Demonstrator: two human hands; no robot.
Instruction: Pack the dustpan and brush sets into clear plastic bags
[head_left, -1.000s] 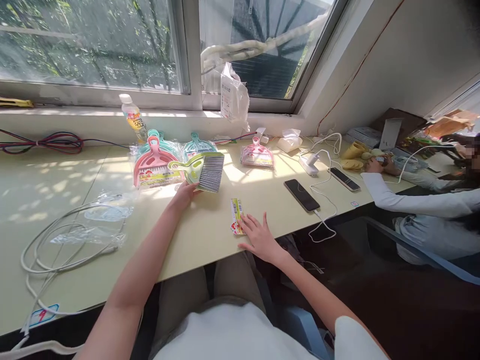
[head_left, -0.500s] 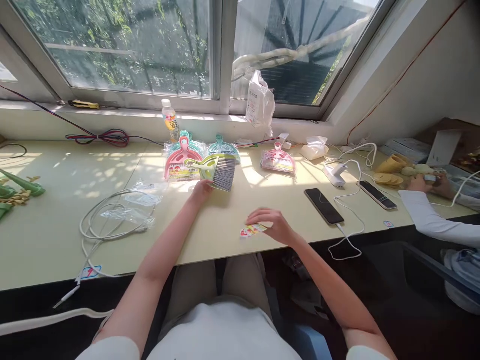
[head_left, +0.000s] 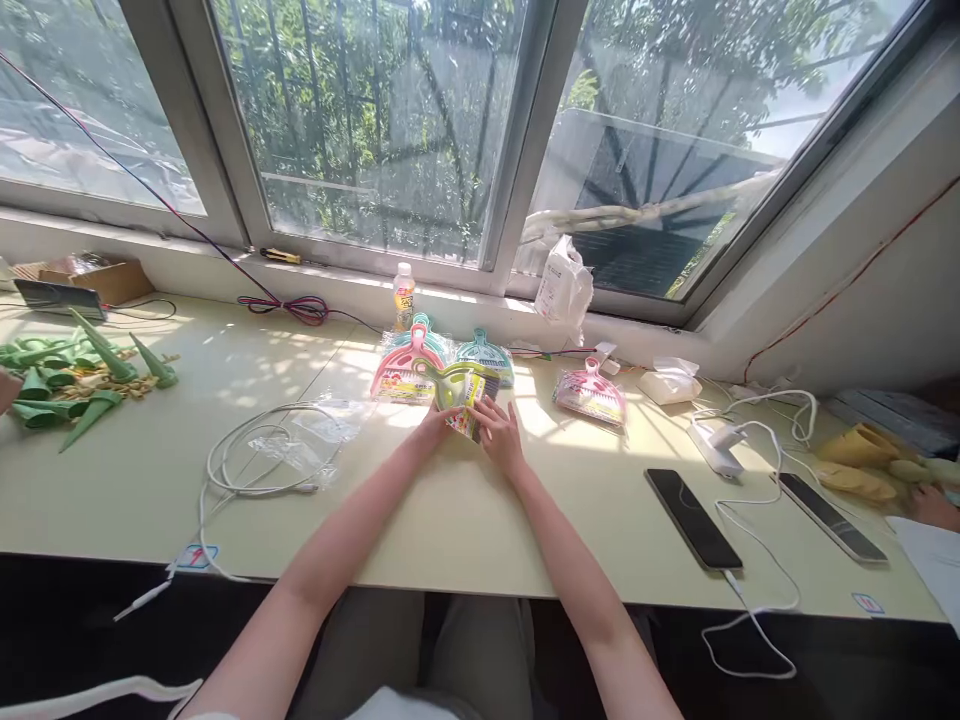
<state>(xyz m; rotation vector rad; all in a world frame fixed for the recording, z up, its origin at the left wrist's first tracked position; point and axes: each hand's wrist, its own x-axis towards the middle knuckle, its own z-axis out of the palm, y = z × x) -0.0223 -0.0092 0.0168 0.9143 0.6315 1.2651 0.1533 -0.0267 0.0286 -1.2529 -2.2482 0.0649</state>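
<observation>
Green brush set [head_left: 452,385] is held over the worktop [head_left: 465,535], far from the near edge. The left hand's [head_left: 436,424] fingers curl under it; the right hand's [head_left: 498,432], partly spread, touch the card [head_left: 472,404]. Bare worktop lies nearer.

From where I stand, sunlight enters through the grey-framed windows [head_left: 375,130], with green trees outside. It makes bright patches on the long, pale yellow surface [head_left: 450,520]. A white wall [head_left: 832,250] slopes on the right.
</observation>
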